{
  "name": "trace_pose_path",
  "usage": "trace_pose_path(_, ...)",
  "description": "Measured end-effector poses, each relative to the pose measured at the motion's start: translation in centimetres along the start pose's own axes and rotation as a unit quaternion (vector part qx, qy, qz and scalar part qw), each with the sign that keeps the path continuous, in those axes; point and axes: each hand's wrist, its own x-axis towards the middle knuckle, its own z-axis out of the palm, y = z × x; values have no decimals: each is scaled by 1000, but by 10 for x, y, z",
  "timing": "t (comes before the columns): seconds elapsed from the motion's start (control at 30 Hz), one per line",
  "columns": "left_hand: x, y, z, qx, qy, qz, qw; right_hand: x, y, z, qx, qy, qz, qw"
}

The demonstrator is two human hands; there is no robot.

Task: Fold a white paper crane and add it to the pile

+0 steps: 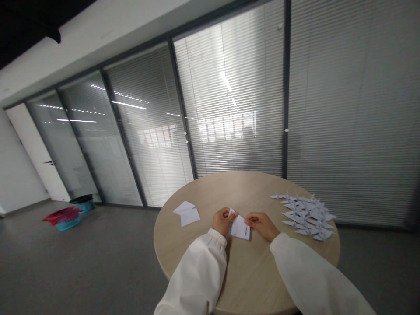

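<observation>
A folded sheet of white paper (240,229) with dark print is held between my two hands, just above or on the round table. My left hand (223,220) pinches its upper left edge between thumb and fingers. At the upper right edge, the thumb and fingers of my right hand (263,225) are closed on the same paper. Left of my hands lie white paper pieces (189,214), partly overlapping. Several folded paper cranes (308,216) sit in a cluster on the table's right side.
The round wooden table (239,186) stands by a glass partition with blinds (229,109). On the floor at far left are two bins, one with a red liner (62,214) and one with a black liner (82,199). A white door (39,151) is beyond them.
</observation>
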Motion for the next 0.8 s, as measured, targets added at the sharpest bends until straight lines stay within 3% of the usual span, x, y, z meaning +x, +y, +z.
trace_pose_path(0.27,1,-3,1,-10,-45,-6,999,-2,-5,3,31,-5,10,999)
trace_pose_path(0.8,5,-8,-2,25,-9,15,1000,-3,-8,3,19,4,3,1000)
